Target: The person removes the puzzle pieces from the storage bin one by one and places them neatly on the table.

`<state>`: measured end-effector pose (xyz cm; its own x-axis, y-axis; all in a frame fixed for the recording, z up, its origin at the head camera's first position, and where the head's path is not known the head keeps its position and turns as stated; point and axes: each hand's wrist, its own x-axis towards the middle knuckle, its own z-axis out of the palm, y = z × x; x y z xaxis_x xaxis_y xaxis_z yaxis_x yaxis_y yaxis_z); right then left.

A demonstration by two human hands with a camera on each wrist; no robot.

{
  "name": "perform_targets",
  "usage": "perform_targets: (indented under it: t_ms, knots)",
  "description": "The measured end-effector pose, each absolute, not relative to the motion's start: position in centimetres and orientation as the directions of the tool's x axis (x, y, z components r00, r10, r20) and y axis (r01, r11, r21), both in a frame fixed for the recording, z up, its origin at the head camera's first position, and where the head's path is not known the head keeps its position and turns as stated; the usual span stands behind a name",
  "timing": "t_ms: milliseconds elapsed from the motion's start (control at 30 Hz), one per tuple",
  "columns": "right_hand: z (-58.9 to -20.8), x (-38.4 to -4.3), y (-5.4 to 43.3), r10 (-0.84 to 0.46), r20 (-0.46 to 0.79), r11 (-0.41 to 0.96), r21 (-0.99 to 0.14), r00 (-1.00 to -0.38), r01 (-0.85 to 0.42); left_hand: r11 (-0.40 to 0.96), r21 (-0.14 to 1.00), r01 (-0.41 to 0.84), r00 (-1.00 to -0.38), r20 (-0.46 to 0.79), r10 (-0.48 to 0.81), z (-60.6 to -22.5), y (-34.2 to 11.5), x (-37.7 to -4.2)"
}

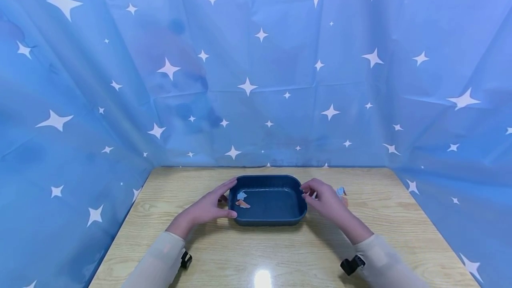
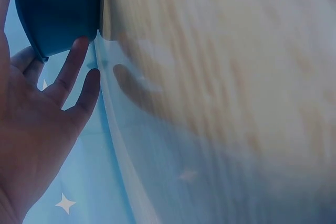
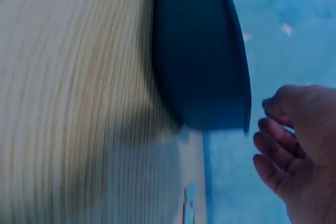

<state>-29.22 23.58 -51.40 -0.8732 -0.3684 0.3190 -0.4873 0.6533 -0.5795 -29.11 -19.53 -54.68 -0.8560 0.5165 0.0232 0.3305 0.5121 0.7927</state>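
Only the head view (of 3) shows scraps (image 1: 242, 195) (image 1: 243, 204) inside the tray (image 1: 274, 208).

On the wooden table (image 1: 224, 252) stands one tray (image 1: 268, 223), below the frame's centre; small pieces (image 1: 341, 191) lie at centre right.

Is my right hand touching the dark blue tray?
Apart. The right wrist view shows a gap: the blue backdrop is visible between your right hand and the rim of the dark blue tray.
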Motion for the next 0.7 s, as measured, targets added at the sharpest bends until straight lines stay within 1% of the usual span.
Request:
perform_targets:
  t_ms: [200, 400, 500, 700]
  knots:
    - [-50.5, -28.8, 20.5, -0.515, 0.26, 0.606, -0.563, -0.817, -0.561, 0.521, 0.78, 0.346, -0.853, 0.031, 0.521, -54.6, -19.6, -29.1]
    - [-49.7, -29.1, 17.8, -0.583, 0.207, 0.612, -0.523, -0.785, -0.593, 0.519, 0.788, 0.332, -0.857, 0.022, 0.514, -54.6, -19.5, -29.1]
    - [-49.6, -29.7, 16.4, -0.62, 0.153, 0.608, -0.527, -0.77, -0.594, 0.522, 0.786, 0.33, -0.858, 0.019, 0.513, -54.6, -19.5, -29.1]
    - [-50.0, -31.0, 13.6, -0.707, 0.063, 0.575, -0.53, -0.704, -0.624, 0.514, 0.794, 0.325, -0.855, 0.014, 0.519, -54.4, -19.5, -29.1]
